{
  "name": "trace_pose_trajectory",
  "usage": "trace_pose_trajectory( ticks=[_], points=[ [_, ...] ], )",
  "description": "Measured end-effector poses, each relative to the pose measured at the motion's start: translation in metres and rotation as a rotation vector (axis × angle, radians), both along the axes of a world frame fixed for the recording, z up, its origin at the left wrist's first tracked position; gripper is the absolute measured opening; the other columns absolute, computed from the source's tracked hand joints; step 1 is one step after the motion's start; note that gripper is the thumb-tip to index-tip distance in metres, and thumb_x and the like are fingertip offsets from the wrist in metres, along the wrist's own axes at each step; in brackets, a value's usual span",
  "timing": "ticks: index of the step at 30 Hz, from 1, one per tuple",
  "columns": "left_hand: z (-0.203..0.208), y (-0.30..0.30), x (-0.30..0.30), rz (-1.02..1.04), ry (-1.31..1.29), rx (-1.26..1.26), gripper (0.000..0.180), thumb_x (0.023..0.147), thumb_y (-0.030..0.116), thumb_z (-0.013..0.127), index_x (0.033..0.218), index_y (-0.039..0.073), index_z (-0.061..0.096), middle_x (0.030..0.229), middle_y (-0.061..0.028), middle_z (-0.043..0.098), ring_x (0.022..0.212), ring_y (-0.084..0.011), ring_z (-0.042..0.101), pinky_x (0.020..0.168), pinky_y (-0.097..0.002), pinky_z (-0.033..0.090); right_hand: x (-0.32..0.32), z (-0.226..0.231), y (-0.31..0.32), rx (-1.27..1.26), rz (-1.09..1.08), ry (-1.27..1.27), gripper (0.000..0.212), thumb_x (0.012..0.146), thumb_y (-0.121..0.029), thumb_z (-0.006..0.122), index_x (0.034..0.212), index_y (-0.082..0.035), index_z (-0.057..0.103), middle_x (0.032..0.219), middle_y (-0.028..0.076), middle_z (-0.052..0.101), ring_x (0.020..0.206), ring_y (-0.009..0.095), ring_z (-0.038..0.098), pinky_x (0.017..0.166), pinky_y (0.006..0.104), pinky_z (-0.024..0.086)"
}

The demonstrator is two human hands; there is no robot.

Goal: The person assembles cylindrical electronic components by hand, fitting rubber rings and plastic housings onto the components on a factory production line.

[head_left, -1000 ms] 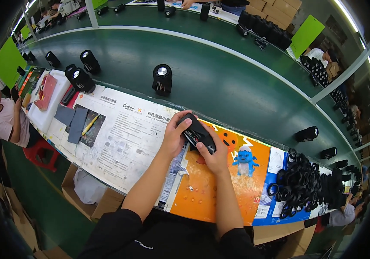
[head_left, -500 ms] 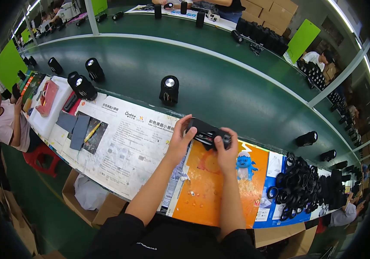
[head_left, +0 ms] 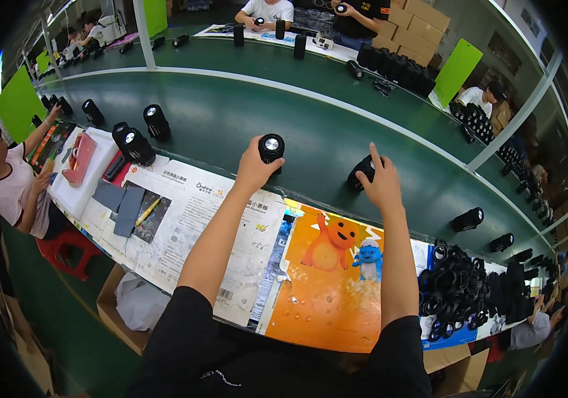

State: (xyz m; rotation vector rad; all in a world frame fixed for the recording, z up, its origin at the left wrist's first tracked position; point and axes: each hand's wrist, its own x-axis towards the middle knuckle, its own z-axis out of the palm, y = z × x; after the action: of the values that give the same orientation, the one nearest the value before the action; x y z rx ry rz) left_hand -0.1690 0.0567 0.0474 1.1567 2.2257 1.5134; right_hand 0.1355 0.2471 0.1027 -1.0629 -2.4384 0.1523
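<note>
Currently, the left hand [head_left: 254, 167] grasps an upright black speaker [head_left: 272, 151] at the green belt [head_left: 317, 126], apparently not yet lifted clear, while the right hand [head_left: 384, 185] touches a second speaker [head_left: 358, 168], seemingly already set down on that belt; whether gripped or released, cannot tell.

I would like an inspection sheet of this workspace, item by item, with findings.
Surface: white printed sheet, orange printed sheet
Job's things: black left cylinder with silver top; black right cylinder, partly hidden
Clutter: black ring pile, yellow tool, grey pads
Grips: left grip around the left cylinder; right grip touching the right cylinder, closure unclear
Cables: nothing clearly seen
Surroundings: person at left, red stool, green counter, other cylinders
</note>
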Motion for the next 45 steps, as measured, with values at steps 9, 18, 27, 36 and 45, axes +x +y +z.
trace_pose_trajectory(
  ticks=[9, 18, 27, 36, 45],
  points=[
    [0.031, -0.037, 0.128, -0.131, -0.718, 0.357, 0.055, 0.090, 0.031, 0.097, 0.122, -0.001, 0.066, 0.111, -0.0075, 0.075, 0.102, -0.0143, 0.071, 0.091, -0.0299, 0.058, 0.026, -0.035, -0.174, -0.203, 0.330, 0.310, 0.100, 0.094, -0.033, 0.089, 0.172, -0.003, 0.034, 0.163, 0.029, 0.050, 0.148, 0.046, 0.053, 0.125, 0.0505, 0.043],
    [-0.014, -0.051, 0.178, -0.568, -1.257, 0.552, 0.058, 0.094, 0.021, 0.091, 0.139, 0.002, 0.059, 0.126, -0.0141, 0.073, 0.126, -0.0303, 0.073, 0.112, -0.0484, 0.061, 0.052, -0.087, -0.203, -1.093, 0.310, 0.850, 0.084, 0.098, 0.000, 0.082, 0.168, 0.004, 0.036, 0.149, 0.022, 0.063, 0.131, 0.028, 0.069, 0.113, 0.0400, 0.058],
    [-0.028, -0.047, 0.185, -0.286, -1.023, 0.774, 0.051, 0.097, 0.017, 0.087, 0.137, 0.002, 0.060, 0.122, -0.0130, 0.074, 0.114, -0.0247, 0.074, 0.103, -0.0407, 0.062, 0.037, -0.079, -0.216, -0.573, 0.275, 0.618, 0.087, 0.094, 0.010, 0.079, 0.170, 0.003, 0.037, 0.155, 0.018, 0.059, 0.138, 0.026, 0.065, 0.116, 0.0388, 0.057],
    [-0.034, -0.051, 0.171, -0.611, -1.284, 0.778, 0.071, 0.090, 0.039, 0.095, 0.140, 0.005, 0.058, 0.120, -0.0122, 0.072, 0.114, -0.0273, 0.074, 0.102, -0.0425, 0.064, 0.041, -0.098, -0.218, -1.012, 0.348, 0.859, 0.088, 0.093, 0.004, 0.086, 0.167, 0.007, 0.038, 0.155, 0.019, 0.060, 0.140, 0.026, 0.065, 0.118, 0.0395, 0.056],
    [-0.026, -0.053, 0.190, -0.412, -1.184, 0.766, 0.053, 0.097, 0.020, 0.088, 0.137, 0.003, 0.058, 0.117, -0.0115, 0.073, 0.110, -0.0235, 0.074, 0.101, -0.0388, 0.063, 0.044, -0.111, -0.215, -0.872, 0.332, 0.772, 0.088, 0.093, 0.006, 0.085, 0.166, 0.008, 0.038, 0.152, 0.019, 0.062, 0.136, 0.025, 0.066, 0.116, 0.0385, 0.057]
  ],
)
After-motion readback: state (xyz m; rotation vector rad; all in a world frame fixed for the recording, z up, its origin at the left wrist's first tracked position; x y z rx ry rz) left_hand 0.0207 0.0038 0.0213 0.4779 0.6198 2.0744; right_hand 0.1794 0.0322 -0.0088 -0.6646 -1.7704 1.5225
